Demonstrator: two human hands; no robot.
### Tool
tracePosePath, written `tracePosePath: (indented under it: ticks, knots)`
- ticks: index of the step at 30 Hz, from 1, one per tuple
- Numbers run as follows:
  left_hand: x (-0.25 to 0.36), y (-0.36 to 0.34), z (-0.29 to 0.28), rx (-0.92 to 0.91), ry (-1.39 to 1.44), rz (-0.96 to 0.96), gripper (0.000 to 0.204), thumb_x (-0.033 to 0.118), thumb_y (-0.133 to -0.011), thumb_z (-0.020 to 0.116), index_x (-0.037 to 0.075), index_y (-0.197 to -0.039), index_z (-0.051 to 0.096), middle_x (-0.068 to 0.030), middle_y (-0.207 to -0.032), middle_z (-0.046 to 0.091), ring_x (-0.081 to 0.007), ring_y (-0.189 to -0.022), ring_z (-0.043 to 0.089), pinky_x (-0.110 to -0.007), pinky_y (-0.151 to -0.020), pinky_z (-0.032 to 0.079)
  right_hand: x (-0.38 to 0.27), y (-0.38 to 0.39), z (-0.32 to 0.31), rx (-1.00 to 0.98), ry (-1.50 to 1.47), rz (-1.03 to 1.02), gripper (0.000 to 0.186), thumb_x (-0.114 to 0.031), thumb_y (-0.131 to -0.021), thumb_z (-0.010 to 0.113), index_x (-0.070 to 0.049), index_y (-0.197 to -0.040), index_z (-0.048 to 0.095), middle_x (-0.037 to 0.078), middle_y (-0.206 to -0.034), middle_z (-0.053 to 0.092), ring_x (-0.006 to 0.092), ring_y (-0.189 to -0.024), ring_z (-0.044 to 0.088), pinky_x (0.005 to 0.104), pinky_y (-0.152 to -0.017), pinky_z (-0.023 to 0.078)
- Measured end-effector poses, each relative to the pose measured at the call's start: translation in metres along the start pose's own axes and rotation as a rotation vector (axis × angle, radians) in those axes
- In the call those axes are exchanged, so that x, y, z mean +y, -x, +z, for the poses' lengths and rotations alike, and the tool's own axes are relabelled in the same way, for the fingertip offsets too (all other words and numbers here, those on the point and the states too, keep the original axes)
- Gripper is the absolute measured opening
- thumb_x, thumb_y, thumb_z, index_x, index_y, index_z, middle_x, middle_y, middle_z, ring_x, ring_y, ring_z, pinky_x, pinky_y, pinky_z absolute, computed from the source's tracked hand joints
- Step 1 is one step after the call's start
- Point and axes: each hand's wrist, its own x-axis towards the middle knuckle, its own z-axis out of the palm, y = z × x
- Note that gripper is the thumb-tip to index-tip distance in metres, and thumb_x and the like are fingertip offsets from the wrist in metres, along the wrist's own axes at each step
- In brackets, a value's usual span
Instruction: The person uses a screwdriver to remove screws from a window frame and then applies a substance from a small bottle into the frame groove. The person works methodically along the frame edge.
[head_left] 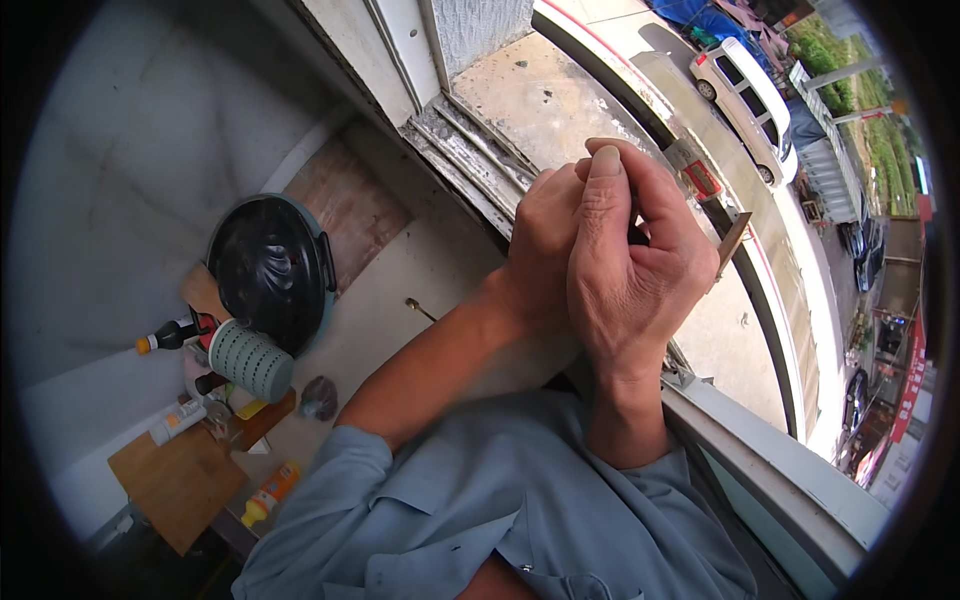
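My left hand (545, 225) and my right hand (645, 250) are raised together in front of my chest, above the sill. The right hand is closed, its thumb pointing up and its index finger curled over. It overlaps the left hand, whose fingers are mostly hidden behind it; the part that shows looks bent into a grip. A thin brown strip (735, 243) sticks out past the outer side of my right hand. What sits inside the hands is hidden. The metal window track (475, 150) runs behind my left hand.
At left stand a black lidded pan (265, 265), a perforated grey-green basket (250, 360), a dark bottle (172, 334), a wooden board (180, 475) and an orange bottle (270, 493). A pale frame rail (770, 450) lies at right. Outside are a concrete ledge (535, 85) and a white van (745, 100).
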Motion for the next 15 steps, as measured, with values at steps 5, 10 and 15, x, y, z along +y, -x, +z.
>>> tracePosePath:
  ticks: [5, 10, 15]
  knots:
    - [-0.009, 0.0, -0.001, 0.044, -0.105, 0.147, 0.022, 0.017, -0.079, 0.076, 0.005, -0.092, 0.064, -0.0087, -0.081, 0.062, -0.0306, -0.073, 0.063, -0.043, -0.06, 0.047, 0.009, -0.002, 0.013, 0.059, -0.071, -0.075, 0.007, -0.003, -0.089, 0.071, 0.0, -0.095, 0.073, 0.015, -0.078, 0.071, 0.0287, -0.067, 0.068, 0.035, -0.064, 0.053]
    - [-0.011, 0.001, -0.002, 0.035, -0.162, 0.248, 0.022, 0.017, -0.079, 0.077, 0.005, -0.091, 0.063, -0.0089, -0.08, 0.063, -0.0312, -0.073, 0.063, -0.043, -0.06, 0.048, -0.002, 0.0, 0.007, 0.035, -0.067, -0.04, 0.006, -0.003, -0.088, 0.071, -0.001, -0.094, 0.073, 0.013, -0.077, 0.07, 0.0282, -0.067, 0.067, 0.0352, -0.063, 0.052]
    - [-0.015, -0.006, -0.01, -0.009, -0.185, 0.225, 0.022, 0.017, -0.078, 0.077, 0.005, -0.09, 0.063, -0.009, -0.079, 0.063, -0.0319, -0.073, 0.063, -0.043, -0.061, 0.048, 0.008, -0.003, 0.015, 0.044, -0.002, -0.137, 0.008, -0.003, -0.087, 0.072, -0.001, -0.095, 0.073, 0.014, -0.079, 0.07, 0.0283, -0.069, 0.067, 0.0357, -0.066, 0.052]
